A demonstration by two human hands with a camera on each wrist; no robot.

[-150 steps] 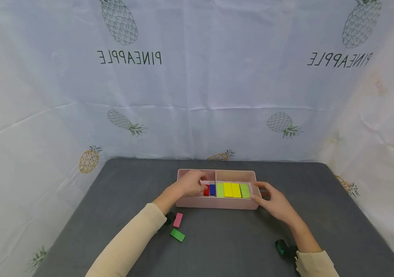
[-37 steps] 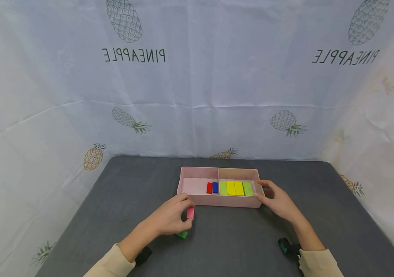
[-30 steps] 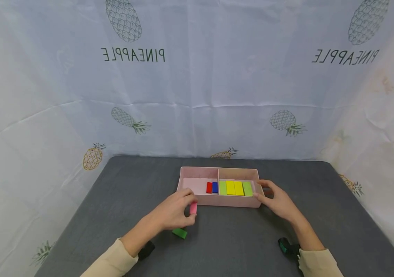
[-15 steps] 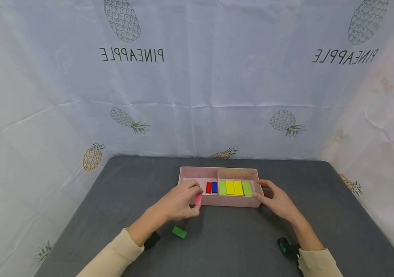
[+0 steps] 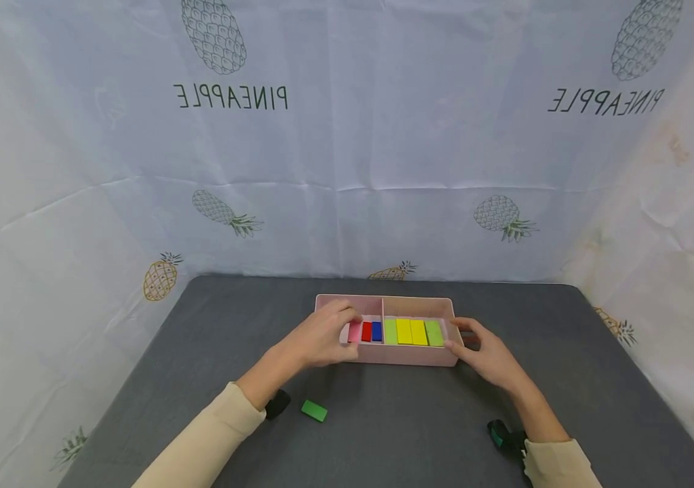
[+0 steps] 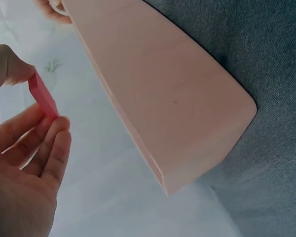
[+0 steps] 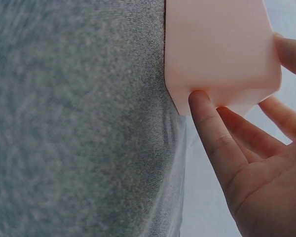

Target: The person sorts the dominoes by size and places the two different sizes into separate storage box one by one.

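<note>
Between thumb and fingertips, my left hand pinches a small flat pink block. It is over the left compartment of a two-part pink box, left of a red block and a blue block. The left wrist view shows the pink block above the box's rim. In the right compartment stand a light green block, two yellow blocks and another light green block, side by side. My right hand holds the box's right end, thumb at the front corner and fingers against the end wall.
One green block lies on the dark grey tabletop, in front of the box and near my left wrist. A white cloth printed with pineapples hangs behind and beside the table.
The left hand left the red block in the box, picked up the pink block from the table and carried it forward and right over the left compartment. The right hand stayed at the box.
</note>
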